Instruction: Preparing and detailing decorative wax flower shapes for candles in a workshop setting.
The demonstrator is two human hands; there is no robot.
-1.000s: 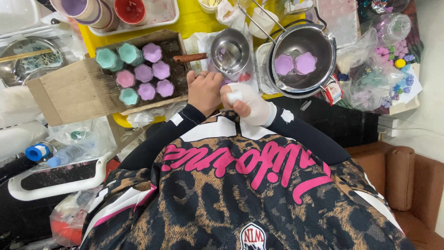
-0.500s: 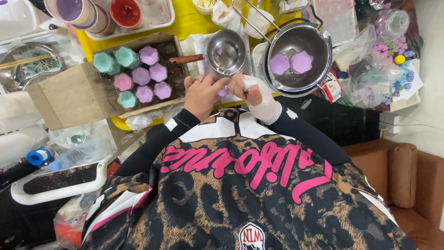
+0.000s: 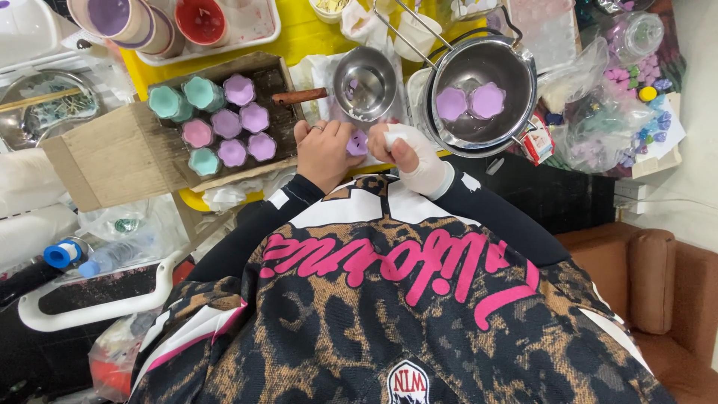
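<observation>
A small purple flower-shaped mould (image 3: 357, 142) sits at centre frame. Upper left, a brown cardboard tray (image 3: 112, 153) carries teal, pink and purple moulds. Upper right, a silver pot (image 3: 516, 82) shows two lilac pieces. The table (image 3: 307, 34) is yellow.

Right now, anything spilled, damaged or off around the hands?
One oddity: the right hand is wrapped in white, glove or bandage, while the left hand is bare. Both pinch a small purple flower-shaped piece. No spill shows.

Eight flower-shaped moulds (image 3: 224, 123) in the cardboard tray (image 3: 112, 153): three teal, four purple, one pink. Two purple pieces (image 3: 470, 101) in the large pot (image 3: 516, 75). One small purple piece (image 3: 358, 143) between two hands.
</observation>
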